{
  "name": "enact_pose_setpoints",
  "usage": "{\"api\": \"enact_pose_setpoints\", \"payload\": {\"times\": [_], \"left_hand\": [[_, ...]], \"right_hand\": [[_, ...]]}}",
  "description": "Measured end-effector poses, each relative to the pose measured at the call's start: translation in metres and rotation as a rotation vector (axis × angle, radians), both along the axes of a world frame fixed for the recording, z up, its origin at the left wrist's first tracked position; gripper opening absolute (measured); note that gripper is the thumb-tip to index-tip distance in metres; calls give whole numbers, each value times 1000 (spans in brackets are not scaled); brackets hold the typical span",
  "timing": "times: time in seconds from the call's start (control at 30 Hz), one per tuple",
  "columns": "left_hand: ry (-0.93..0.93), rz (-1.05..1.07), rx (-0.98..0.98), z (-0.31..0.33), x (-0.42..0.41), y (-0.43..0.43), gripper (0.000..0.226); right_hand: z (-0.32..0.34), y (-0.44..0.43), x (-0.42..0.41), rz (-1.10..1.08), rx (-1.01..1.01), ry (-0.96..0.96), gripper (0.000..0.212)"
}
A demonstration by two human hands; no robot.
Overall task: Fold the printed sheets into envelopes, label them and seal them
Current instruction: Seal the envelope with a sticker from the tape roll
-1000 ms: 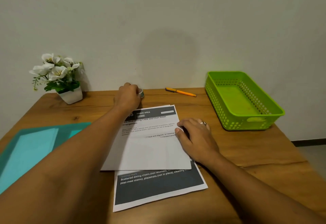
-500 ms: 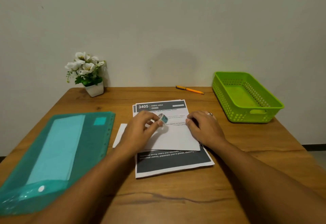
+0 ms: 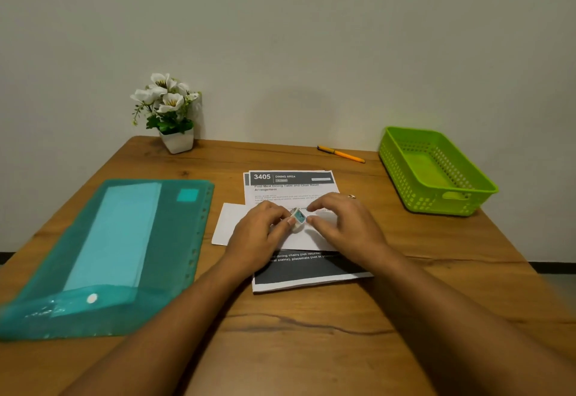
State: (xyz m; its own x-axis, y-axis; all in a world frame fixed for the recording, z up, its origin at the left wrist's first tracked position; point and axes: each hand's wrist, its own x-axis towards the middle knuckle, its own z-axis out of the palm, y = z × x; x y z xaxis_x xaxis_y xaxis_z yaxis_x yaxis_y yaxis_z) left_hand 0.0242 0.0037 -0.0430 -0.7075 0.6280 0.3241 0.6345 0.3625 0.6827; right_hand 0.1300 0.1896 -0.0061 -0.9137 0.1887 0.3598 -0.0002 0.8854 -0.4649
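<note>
Table [image 3: 311, 349]: printed sheets [image 3: 290, 191] lengthwise toward wall [image 3: 311, 37]

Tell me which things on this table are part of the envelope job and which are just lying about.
In the job: printed sheets, folded white sheet, small tape roll pinched by the left hand, orange pen, probably for labelling.
Lying about: flower pot, teal folder, green basket.

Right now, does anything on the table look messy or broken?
Only the folded white paper sheet: it sticks out to the left past the stack of black-and-white printed sheets beneath it. Nothing looks spilled or torn.
</note>
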Motion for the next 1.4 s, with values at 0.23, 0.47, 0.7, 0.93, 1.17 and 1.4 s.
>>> {"api": "enact_pose_setpoints", "payload": {"times": [0.23,0.47,0.7,0.93,1.17,1.4], "left_hand": [[-10,13,17,2,2,-1,23],[9,11,11,0,0,-1,18],[14,37,5,1,1,-2,19],[13,59,-9,1,2,-1,19],[3,73,-8,2,2,-1,18],[4,84,-4,2,4,-1,20]], "right_hand": [[-8,-17,0,-21,74,12,20],[-12,-26,1,-83,79,52,23],[-14,-35,-2,-167,99,45,19],[-13,-45,-1,-215,220,46,19],[-10,-50,-2,-236,253,35,19],[-9,-49,-3,-238,217,9,20]]}}
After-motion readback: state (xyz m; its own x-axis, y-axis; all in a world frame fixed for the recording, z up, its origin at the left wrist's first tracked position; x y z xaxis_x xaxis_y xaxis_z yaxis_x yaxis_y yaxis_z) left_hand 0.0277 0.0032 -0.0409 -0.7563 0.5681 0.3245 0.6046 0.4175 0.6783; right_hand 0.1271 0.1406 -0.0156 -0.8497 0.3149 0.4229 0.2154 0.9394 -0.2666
